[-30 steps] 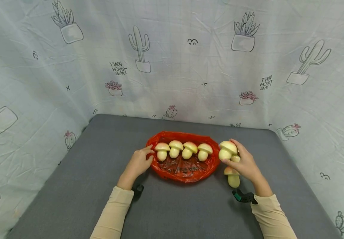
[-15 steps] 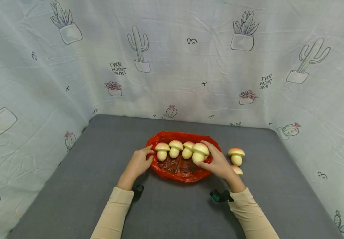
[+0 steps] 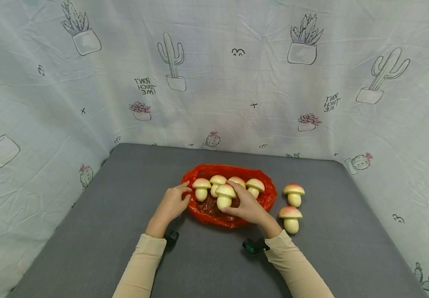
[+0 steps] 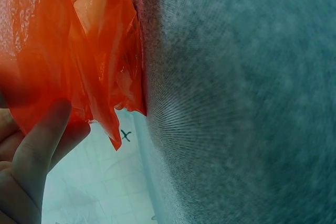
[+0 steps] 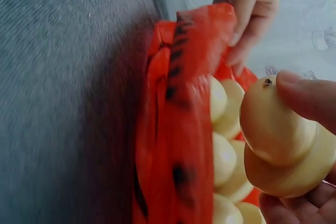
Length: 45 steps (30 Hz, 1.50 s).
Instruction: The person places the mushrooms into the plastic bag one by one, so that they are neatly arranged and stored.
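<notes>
A red plastic bag lies with its mouth spread wide on the table. My left hand pinches its left rim; the left wrist view shows the thumb against the red film. Above the bag, my right hand grips a toy mushroom between thumb and fingers. It has a pale yellow stem and a rounded cap, and the right wrist view shows a small dark spot on its stem end. Several more mushrooms stand in a row along the back inside the bag, one partly hidden by the right hand.
Right of the bag, two mushrooms with reddish caps, a far one and a near one, rest on the grey tabletop. A white curtain with cactus drawings hangs behind the table and along its sides.
My right hand has carried the mushroom leftward from right of the bag to over its middle, uncovering the two mushrooms on the table. The left hand has stayed at the rim.
</notes>
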Tool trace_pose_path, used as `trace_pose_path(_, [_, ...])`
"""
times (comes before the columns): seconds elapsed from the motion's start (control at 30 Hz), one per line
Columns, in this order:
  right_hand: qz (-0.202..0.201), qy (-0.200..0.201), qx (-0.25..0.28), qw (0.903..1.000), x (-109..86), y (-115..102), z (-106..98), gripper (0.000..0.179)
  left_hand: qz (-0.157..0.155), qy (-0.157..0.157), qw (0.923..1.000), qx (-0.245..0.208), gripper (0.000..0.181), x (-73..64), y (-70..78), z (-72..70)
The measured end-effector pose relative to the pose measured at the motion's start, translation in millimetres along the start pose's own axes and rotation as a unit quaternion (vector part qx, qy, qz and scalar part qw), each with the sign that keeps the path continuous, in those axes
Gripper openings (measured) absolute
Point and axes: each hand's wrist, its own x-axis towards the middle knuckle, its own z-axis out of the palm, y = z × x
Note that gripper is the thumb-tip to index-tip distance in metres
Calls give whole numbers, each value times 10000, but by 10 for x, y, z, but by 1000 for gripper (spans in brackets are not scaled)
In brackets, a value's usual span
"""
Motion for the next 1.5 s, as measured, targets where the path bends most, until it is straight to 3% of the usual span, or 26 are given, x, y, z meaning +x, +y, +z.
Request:
trace_pose_path(0.4, [-344,-474,-394,9975,160,-98,249,83,59,46,10000,7,25,-13,19,-6])
trace_pose_path(0.6, [-314,-602,-571,9961,164,-72,339,82,-13,-60,10000,-33,25,-24,37,-6])
trace_pose_path(0.93, [-301,-754,-629,9947,181,-83,363,81,74,33,10000,32,25,-8,46,-8])
trace_pose_path(1.23, [-622,-834,-790,9914,196,-99,388,82,85,87,9999,89,24,-11,50,-7])
trace_pose_path(1.5, [-377,-872,-678,9932,187,-109,379,84,86,72,9999,77,24,-16,42,-4])
